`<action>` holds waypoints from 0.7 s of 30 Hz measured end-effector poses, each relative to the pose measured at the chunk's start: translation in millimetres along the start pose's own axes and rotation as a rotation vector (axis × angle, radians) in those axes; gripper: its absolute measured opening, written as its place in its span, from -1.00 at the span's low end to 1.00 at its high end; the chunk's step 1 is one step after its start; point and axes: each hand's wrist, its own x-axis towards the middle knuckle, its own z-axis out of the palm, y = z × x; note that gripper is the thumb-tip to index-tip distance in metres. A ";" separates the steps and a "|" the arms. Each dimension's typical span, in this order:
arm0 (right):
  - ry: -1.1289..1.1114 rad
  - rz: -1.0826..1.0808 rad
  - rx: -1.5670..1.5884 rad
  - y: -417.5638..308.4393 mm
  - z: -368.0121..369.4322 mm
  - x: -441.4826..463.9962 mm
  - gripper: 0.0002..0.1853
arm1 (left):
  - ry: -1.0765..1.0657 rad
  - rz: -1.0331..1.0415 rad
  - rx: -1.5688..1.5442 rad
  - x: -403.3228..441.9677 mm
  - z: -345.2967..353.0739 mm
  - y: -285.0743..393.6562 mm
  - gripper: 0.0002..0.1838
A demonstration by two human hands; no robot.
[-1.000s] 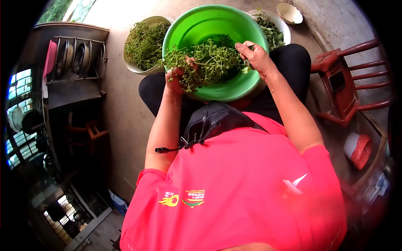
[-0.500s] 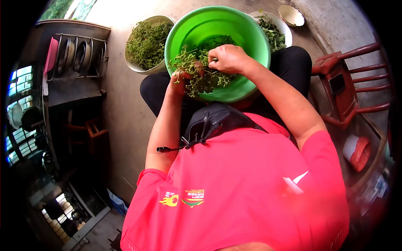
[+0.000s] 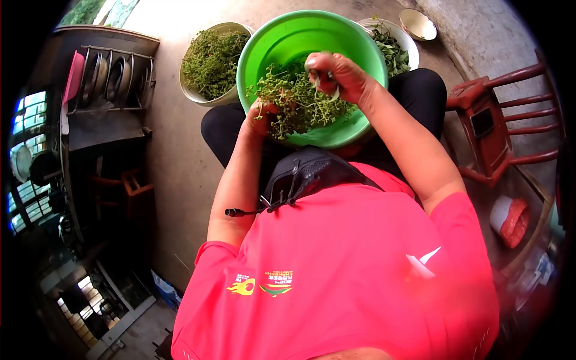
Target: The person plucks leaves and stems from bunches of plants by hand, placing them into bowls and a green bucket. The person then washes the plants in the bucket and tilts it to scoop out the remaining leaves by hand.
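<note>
A large green plastic tub (image 3: 255,45) stands between my knees. My left hand (image 3: 259,117) is at its near left rim, closed round a bunch of sprigs (image 3: 312,108) with thin stems and small green berries. The bunch spreads over the tub and partly hides my fingers. Above the right side of the bunch is my right hand (image 3: 342,77), raised with its fingers curled in. Something small and pale shows at those fingers, too blurred to name. More greenery (image 3: 294,67) lies deeper in the tub, partly covered by the bunch.
A pale bucket (image 3: 187,90) of similar sprigs stands left of the tub. To the right are a white basin (image 3: 414,51) of green leaves, a bowl (image 3: 418,24) and a reddish wooden chair (image 3: 489,129). A rack (image 3: 111,81) holds pans at far left.
My right hand has lifted a little away from the bunch and turned, fingers still curled. My left hand keeps its hold, and the sprigs now spread further right.
</note>
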 end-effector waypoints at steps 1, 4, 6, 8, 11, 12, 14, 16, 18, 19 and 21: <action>-0.017 -0.058 0.145 -9.5 -5.2 -2.5 -0.85 | 0.000 0.001 -0.001 0.3 -1.8 0.5 -0.46; 0.126 -0.236 0.255 -34.7 -27.2 -15.3 -0.84 | -0.046 0.067 -0.158 -2.5 4.1 4.6 -0.56; 0.346 -0.350 0.126 -50.1 -46.6 -21.7 -0.83 | -0.051 0.053 -0.233 -4.5 3.5 6.4 -0.53; 0.376 -0.414 0.086 -66.1 -87.3 -28.7 -0.87 | -0.194 0.121 -0.359 0.2 -1.8 4.2 -0.56; 0.810 -0.489 -0.211 -85.7 -98.2 -36.1 -0.78 | -0.055 0.165 -0.354 -1.2 -6.1 0.1 -0.46; 0.816 -0.494 -0.212 -85.2 -120.5 -32.2 -0.78 | -0.095 0.160 -0.342 -0.7 -8.0 2.1 -0.46; 0.939 -0.454 -0.465 -78.3 -169.3 -22.3 -0.71 | -0.063 0.192 -0.365 -1.3 -3.5 2.1 -0.49; 0.832 -0.297 -0.954 -70.2 -186.8 -17.1 -0.49 | -0.054 0.195 -0.347 -0.9 -2.9 4.7 -0.49; 0.959 -0.017 -1.464 -55.3 -209.7 -15.5 -0.41 | -0.043 0.200 -0.330 -1.2 -2.6 7.3 -0.49; 1.114 -0.117 -1.574 -48.7 -191.8 -17.8 -0.49 | -0.031 0.203 -0.321 -1.7 -1.4 7.2 -0.48; 1.091 -0.275 -1.473 -47.4 -157.8 -20.1 -0.57 | -0.011 0.198 -0.311 -2.5 -0.5 6.8 -0.47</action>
